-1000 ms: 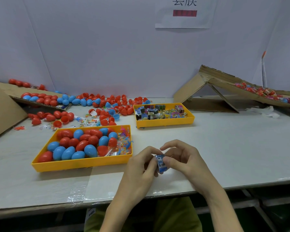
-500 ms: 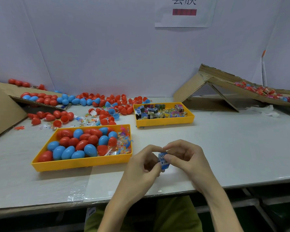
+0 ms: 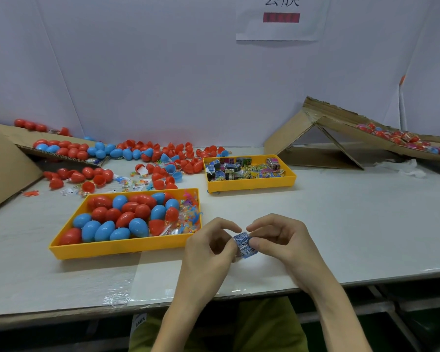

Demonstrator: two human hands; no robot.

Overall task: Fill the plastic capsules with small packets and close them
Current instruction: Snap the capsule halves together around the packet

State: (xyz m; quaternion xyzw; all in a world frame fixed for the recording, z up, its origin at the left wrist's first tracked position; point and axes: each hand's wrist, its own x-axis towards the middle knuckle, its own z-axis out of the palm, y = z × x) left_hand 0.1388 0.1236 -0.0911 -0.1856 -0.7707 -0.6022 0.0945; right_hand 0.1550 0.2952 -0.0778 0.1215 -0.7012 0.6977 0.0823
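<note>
My left hand (image 3: 206, 252) and right hand (image 3: 282, 240) each pinch one side of a small blue packet (image 3: 244, 246), held between them just above the near edge of the worktop (image 3: 341, 224). The capsules (image 3: 137, 226) lie in the yellow tray (image 3: 117, 250), ahead and to the left. I judge the left hand the nearer one to fetch one.

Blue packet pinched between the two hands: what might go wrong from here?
The blue packet is pinched only by fingertips of the left hand and right hand, close to the front edge of the table; a slip might send it to the floor. Squeezed harder, it might crumple or tear.
</note>
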